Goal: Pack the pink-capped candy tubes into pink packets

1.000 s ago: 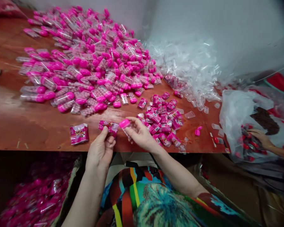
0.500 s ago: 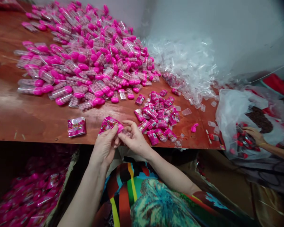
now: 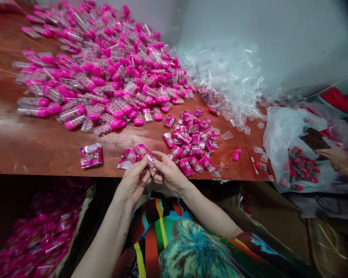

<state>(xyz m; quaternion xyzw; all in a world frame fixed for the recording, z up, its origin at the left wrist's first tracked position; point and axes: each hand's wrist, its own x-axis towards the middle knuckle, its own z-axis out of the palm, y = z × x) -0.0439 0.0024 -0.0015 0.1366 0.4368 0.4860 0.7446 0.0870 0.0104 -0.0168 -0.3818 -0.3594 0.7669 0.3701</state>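
Just off the table's front edge, my left hand [image 3: 135, 181] and my right hand [image 3: 168, 172] meet, fingers closed around one small clear container of pink balls [image 3: 152, 165]. A pink printed wrapper [image 3: 139, 150] shows right behind my left fingertips; whether it touches them I cannot tell. Beside it another pink wrapper [image 3: 127, 158] lies on the wood. Farther left lies a flat pink packet [image 3: 91, 155]. To the right of my hands is a heap of small pink packets [image 3: 191, 141].
A large pile of pink-capped tubes [image 3: 104, 77] covers the back left of the table [image 3: 31, 143]. Clear plastic pieces [image 3: 226, 77] are heaped behind. At right, another person's hand [image 3: 335, 157] is over a white bag [image 3: 278, 131]. A box of pink packets [image 3: 43, 239] stands below.
The container has tilted between my fingers, its balls now showing. More of the wrappers behind my hands is visible. The other person's hand has moved right, away from the red-capped pieces. The view shifted slightly.
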